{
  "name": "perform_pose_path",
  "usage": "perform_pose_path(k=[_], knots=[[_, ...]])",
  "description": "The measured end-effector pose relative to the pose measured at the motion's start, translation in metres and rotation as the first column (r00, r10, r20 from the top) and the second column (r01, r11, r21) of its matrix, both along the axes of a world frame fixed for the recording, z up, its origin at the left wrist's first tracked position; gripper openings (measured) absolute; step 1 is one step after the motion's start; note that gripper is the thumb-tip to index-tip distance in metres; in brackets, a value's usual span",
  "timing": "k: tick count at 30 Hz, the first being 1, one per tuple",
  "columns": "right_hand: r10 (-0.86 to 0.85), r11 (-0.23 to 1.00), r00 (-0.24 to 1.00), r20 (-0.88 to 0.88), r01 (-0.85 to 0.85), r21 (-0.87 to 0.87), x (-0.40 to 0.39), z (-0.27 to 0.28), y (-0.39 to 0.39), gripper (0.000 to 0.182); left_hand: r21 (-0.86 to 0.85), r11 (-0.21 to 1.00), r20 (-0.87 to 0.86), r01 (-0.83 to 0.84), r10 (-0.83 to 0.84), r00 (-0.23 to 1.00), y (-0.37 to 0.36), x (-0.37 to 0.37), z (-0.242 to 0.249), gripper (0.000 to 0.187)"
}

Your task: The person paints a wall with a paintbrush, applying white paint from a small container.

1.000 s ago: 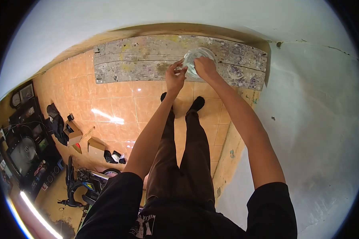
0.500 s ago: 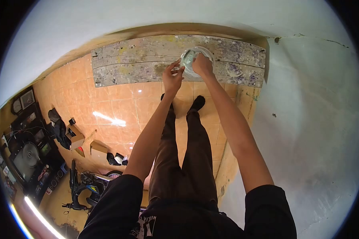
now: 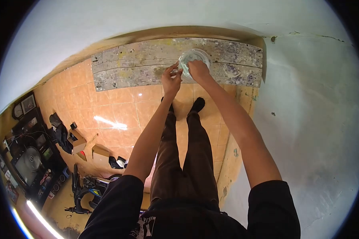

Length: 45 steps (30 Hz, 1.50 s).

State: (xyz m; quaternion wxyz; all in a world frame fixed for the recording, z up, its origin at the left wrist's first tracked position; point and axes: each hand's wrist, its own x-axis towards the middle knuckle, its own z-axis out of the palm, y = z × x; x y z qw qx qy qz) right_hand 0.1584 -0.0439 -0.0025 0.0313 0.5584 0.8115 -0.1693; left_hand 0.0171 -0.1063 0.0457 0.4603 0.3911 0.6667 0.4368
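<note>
A round whitish tub (image 3: 208,59) with pale green stuff inside stands on a paint-spattered plank bench (image 3: 127,67). My left hand (image 3: 171,79) is at the tub's left rim, its thumb and fingers curved around the edge. Over the tub's opening is my right hand (image 3: 198,71), closed, with its knuckles up and fingertips pointing down into the pale green contents. Whatever it grips is hidden beneath the fingers.
The bench stands against a pale wall (image 3: 307,119) that continues along the right. Below are orange floor tiles (image 3: 119,107) and my feet (image 3: 197,104). Cardboard boxes (image 3: 101,154), a dark cabinet (image 3: 34,155) and a motorbike (image 3: 83,191) are at the left.
My right hand has moved left and slightly down across the tub's opening. My left hand stays at the rim. The whole view has shifted a little.
</note>
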Motion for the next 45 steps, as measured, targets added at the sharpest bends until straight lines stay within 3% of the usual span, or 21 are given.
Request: perform_pose_path(k=[1,5,8,11,15,17,20,25,27,30,36,39,42,45], knots=[[0.047,0.999,0.999,0.020,-0.047,-0.015,0.001,0.002,0.005,0.016,0.005,1.000,-0.076,0.022,-0.022,0.997,0.001,-0.001,0.009,0.036],[0.220,0.972,0.958,0.182,-0.198,-0.130,0.000,0.008,0.020,0.017,0.039,0.999,0.026,0.004,-0.006,1.000,0.003,-0.002,-0.010,0.038],[0.273,0.962,0.935,0.228,-0.259,-0.090,0.001,-0.004,0.022,0.017,0.018,1.000,0.098,-0.011,0.009,0.995,0.001,-0.001,-0.022,0.039],[0.165,0.982,0.970,0.176,-0.145,-0.123,0.000,0.001,0.021,0.017,-0.018,0.999,0.158,-0.043,0.045,0.986,0.001,0.002,-0.024,0.039],[-0.135,0.976,0.990,0.034,0.139,-0.166,0.001,0.012,0.023,0.020,-0.012,0.999,0.122,-0.039,0.040,0.992,0.001,0.002,-0.015,0.039],[-0.320,0.945,0.941,-0.107,0.309,-0.110,0.004,-0.008,0.020,0.022,-0.017,0.999,0.088,-0.034,0.035,0.995,0.001,0.001,-0.014,0.039],[-0.475,0.877,0.877,-0.074,0.463,-0.130,-0.005,0.001,0.019,0.024,-0.006,0.999,0.087,-0.036,0.036,0.996,0.002,0.002,-0.020,0.039],[-0.268,0.962,0.959,-0.094,0.261,-0.079,-0.014,0.005,-0.007,0.022,-0.012,0.998,0.144,-0.058,0.059,0.988,0.003,0.003,-0.020,0.039],[-0.179,0.982,0.980,-0.084,0.172,-0.078,-0.013,0.013,-0.003,0.019,-0.013,0.998,0.070,-0.055,0.056,0.996,0.003,0.004,-0.016,0.039],[-0.111,0.982,0.993,0.035,0.115,-0.151,0.000,0.030,0.009,0.021,-0.030,0.998,0.062,-0.051,0.052,0.997,0.005,0.003,-0.016,0.038],[-0.261,0.964,0.953,-0.158,0.248,-0.094,0.046,0.054,-0.024,0.031,-0.133,0.990,0.136,-0.038,0.056,0.989,0.008,0.000,-0.010,0.035],[-0.319,0.945,0.875,-0.364,0.322,-0.053,0.059,0.079,-0.053,0.033,-0.109,0.993,0.172,-0.039,0.057,0.983,0.008,-0.001,-0.018,0.033],[-0.654,0.746,0.653,-0.383,0.471,-0.470,0.058,0.105,-0.067,0.036,-0.114,0.991,0.212,-0.062,0.086,0.973,0.013,0.002,-0.027,0.031],[-0.661,0.745,0.619,-0.423,0.479,-0.464,0.059,0.107,-0.076,0.038,-0.195,0.981,0.234,0.017,0.030,0.972,0.014,0.000,-0.025,0.038]])
